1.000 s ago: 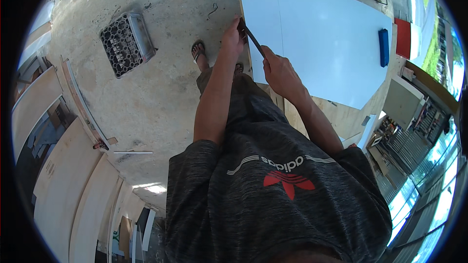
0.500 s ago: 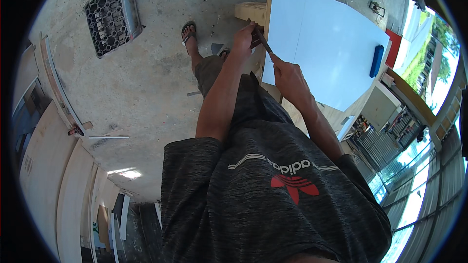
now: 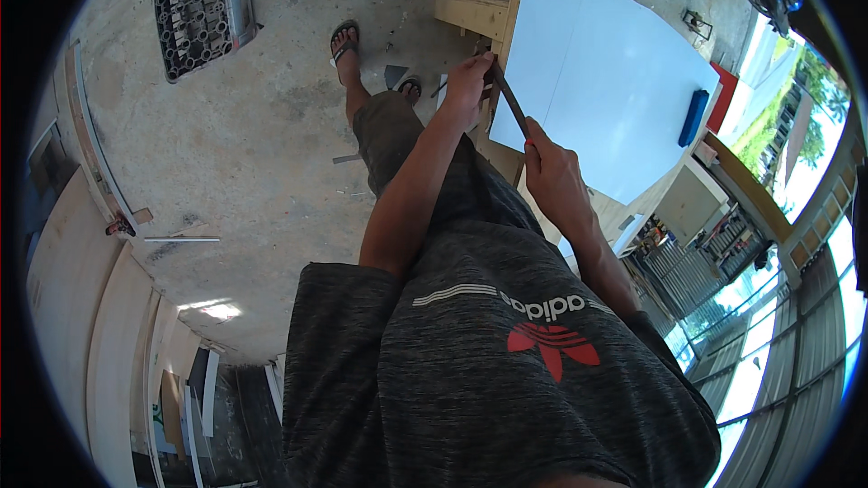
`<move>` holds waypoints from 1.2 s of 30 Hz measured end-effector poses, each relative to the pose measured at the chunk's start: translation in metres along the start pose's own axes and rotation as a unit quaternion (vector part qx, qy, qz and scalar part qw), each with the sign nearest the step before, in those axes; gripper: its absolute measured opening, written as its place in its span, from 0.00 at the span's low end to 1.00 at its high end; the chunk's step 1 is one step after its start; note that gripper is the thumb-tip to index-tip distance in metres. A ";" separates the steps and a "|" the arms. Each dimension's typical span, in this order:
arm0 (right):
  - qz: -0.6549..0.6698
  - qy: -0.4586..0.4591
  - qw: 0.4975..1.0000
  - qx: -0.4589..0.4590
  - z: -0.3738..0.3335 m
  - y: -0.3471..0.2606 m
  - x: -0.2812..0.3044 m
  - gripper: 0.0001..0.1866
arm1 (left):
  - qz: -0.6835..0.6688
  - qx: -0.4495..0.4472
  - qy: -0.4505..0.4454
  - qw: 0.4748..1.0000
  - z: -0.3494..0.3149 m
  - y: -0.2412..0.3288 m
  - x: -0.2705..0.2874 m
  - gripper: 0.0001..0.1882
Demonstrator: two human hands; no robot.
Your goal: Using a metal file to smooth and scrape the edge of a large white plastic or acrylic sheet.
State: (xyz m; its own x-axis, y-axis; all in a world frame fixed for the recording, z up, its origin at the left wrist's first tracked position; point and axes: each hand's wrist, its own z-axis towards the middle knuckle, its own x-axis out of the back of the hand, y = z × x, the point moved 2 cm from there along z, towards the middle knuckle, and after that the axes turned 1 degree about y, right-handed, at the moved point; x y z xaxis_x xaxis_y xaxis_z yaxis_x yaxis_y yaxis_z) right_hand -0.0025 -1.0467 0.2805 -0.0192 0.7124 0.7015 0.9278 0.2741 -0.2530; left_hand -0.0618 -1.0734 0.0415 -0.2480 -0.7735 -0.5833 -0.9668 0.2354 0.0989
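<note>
Drawing back, the right hand (image 3: 557, 177) grips a bar (image 3: 512, 101).

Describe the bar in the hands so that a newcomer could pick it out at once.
Find the big white board at upper right. At its left edge is the left hand; the right hand is lower, by the board's near edge. The bar slants between them: thin, straight and dark, unlike the thicker blue block near the board's right edge.
</note>
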 end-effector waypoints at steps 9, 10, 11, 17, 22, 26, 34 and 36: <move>-0.062 -0.016 0.997 0.052 0.002 0.029 -0.036 0.21 | -0.060 0.007 0.021 0.998 -0.003 -0.018 0.013 0.16; -0.041 -0.033 0.998 0.026 -0.005 0.016 -0.026 0.21 | -0.057 0.007 0.011 0.998 -0.006 -0.022 0.018 0.17; -0.021 -0.046 0.999 -0.003 -0.008 0.010 -0.019 0.22 | -0.059 0.005 0.013 0.998 -0.006 -0.022 0.018 0.17; -0.046 -0.011 0.997 0.055 -0.011 0.027 -0.039 0.20 | -0.033 0.006 0.016 0.999 -0.008 -0.037 0.018 0.18; -0.032 0.001 0.999 0.030 -0.023 0.025 -0.036 0.20 | -0.037 -0.005 -0.012 0.999 0.000 -0.046 0.024 0.18; -0.028 -0.010 1.000 0.003 -0.028 0.018 -0.027 0.21 | 0.022 -0.010 -0.011 1.000 -0.004 -0.050 0.025 0.19; -0.050 -0.002 0.999 0.013 -0.024 0.023 -0.045 0.20 | -0.039 0.026 0.002 0.999 -0.003 -0.049 0.025 0.18; -0.038 -0.012 0.999 -0.001 -0.024 0.021 -0.040 0.20 | -0.018 0.013 0.000 1.000 -0.002 -0.047 0.026 0.18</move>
State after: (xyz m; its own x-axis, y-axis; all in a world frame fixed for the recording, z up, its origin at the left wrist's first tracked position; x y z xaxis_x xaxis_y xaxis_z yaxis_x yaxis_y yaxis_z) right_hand 0.0266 -1.0850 0.2637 -0.0977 0.7050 0.7024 0.9240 0.3264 -0.1991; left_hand -0.0230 -1.1060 0.0233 -0.2129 -0.7823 -0.5854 -0.9733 0.2224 0.0567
